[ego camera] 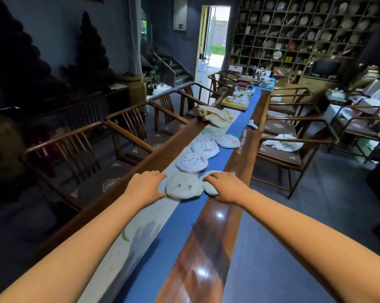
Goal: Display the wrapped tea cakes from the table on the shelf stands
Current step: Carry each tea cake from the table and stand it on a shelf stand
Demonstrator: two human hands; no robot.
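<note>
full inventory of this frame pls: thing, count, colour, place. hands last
wrapped tea cakes: five, white paper, in a row on the runner; the nearest two by the hands
runner: one, blue and pale grey, along the table
table: one, long, glossy brown wood
armchairs: several, dark wood, both sides of the table
tea tray: one, yellowish, with white cups, far along the table
cloth: one, cream, crumpled, past the cakes
wall shelf: one, many cubbies, far right
left hand: at the left edge of the nearest cake
right hand: fingers resting on the second cake
</note>
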